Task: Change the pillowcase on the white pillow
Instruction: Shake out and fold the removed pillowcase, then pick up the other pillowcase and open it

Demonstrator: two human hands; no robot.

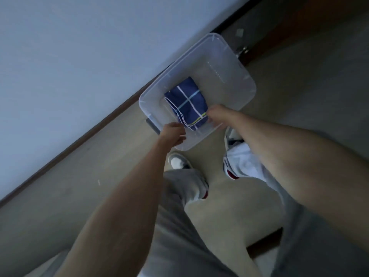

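Seen from above, looking down past both forearms to the floor (229,198); folded pillowcase (186,103), navy with white and pale-blue check lines and a thin yellow-green stripe near one edge, lying inside a clear plastic storage bin (235,62), toward the bin's near-left part, folded edges facing the near corner; bin set on the floor just beside the dark skirting board (79,136) at the foot of a pale wall (69,56), its far right half holding nothing else visible; left hand (173,133) reaching down at the bin's near corner, fingers curled over or just inside the rim, close to the folded edge of the pillowcase, contact with the cloth not clear through the blur, so cannot tell whether that grip is clenched on anything or released; right hand (214,114) down at the near-right edge of the pillowcase, fingers bent toward the cloth and touching its striped corner, a full grasp not plainly shown, so cannot tell there either; below the arms, grey trousers (179,226) and two white shoes (177,160) planted on the floor just short of the bin, one foot either side of its near corner; dark wooden door (299,21) at the upper right, beyond the bin; white pillow not in view.
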